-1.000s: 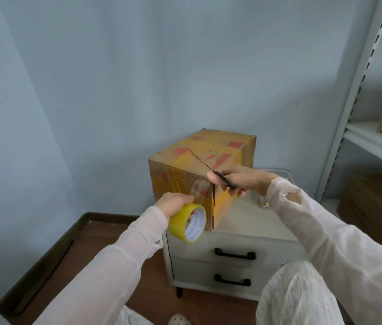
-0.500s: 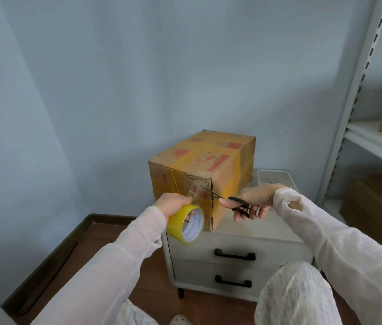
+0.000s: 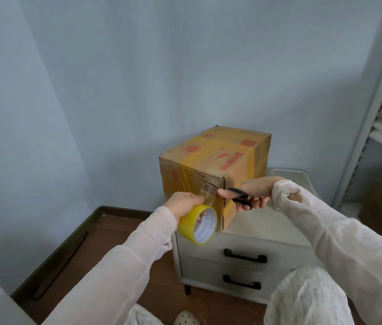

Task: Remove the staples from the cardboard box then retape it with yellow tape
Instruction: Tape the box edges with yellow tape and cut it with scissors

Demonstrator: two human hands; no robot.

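A cardboard box (image 3: 218,158) with red print and strips of yellow tape stands on a white drawer cabinet (image 3: 265,233). My left hand (image 3: 183,204) grips a yellow tape roll (image 3: 198,225) just below the box's near corner. A stretch of tape (image 3: 208,192) runs from the roll up to the box. My right hand (image 3: 255,191) holds black-handled scissors (image 3: 240,198), whose blades point left at that stretch of tape.
A clear plastic tray (image 3: 290,177) sits behind the box on the cabinet top. A white metal shelf unit (image 3: 372,127) stands at the right with brown boxes on it. A dark skirting board (image 3: 73,240) borders the wooden floor on the left.
My right hand has come down from the box top to the near corner, bringing the scissors to the tape beside the roll. The left hand has stayed put with the roll.
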